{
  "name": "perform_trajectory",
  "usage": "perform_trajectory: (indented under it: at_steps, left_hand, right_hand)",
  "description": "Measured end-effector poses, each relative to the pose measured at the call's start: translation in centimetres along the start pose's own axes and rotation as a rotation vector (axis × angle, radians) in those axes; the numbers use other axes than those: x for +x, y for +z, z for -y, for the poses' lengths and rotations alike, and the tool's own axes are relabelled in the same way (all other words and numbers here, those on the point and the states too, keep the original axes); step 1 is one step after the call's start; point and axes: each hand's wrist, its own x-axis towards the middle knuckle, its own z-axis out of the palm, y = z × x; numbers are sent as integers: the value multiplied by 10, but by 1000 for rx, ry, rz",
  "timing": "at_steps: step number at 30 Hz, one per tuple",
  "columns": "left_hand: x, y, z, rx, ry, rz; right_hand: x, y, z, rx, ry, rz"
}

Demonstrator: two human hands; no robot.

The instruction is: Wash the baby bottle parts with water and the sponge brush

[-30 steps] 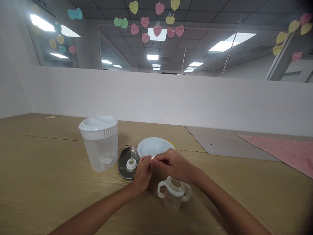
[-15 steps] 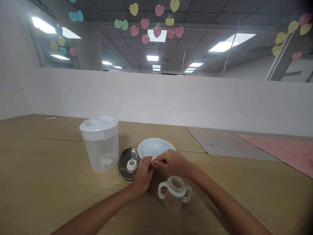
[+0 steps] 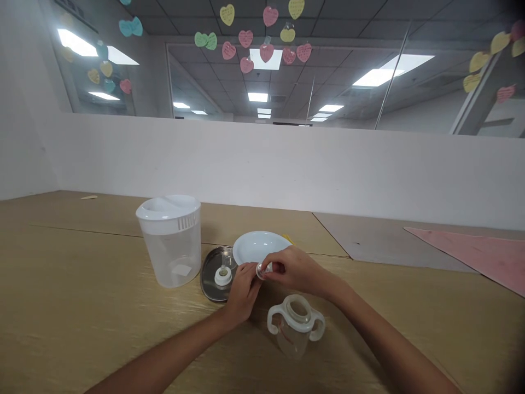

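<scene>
Close together in front of a white bowl (image 3: 251, 246), my left hand (image 3: 243, 295) and my right hand (image 3: 293, 268) meet at a small round white piece (image 3: 260, 270). The fingers of my right hand pinch it. My left hand's fingers are closed against its left side, and whatever else they hold is hidden. Nearer to me stands an open, clear baby bottle (image 3: 293, 334) with two white handles. Left of my hands, a metal tray (image 3: 209, 289) holds a white bottle collar (image 3: 223, 278) and a clear part.
A tall translucent bin (image 3: 174, 254) with a white lid stands left of the tray. Something yellow (image 3: 288, 238) shows behind the bowl. Grey (image 3: 381, 246) and pink sheets (image 3: 471, 257) lie on the right. A white wall (image 3: 246, 164) borders the table's far side.
The small white piece has turned to show more of its round face, and my right fingers have shifted on it. My left hand keeps its place. The view has moved slightly.
</scene>
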Motion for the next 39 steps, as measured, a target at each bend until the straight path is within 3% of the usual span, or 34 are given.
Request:
perform_trajectory:
  at_steps: [7,25,39]
  left_hand:
    - [0,0,0,1,7,-1]
    - [-1,0,1,-3,18,1]
    - [0,-1,-1,-23,-1,2]
  right_hand:
    - [2,4,-4,-115,5,-36]
    - [4,9,-1,-130,-46,-14]
    - [-1,3,6,-95,-215,-123]
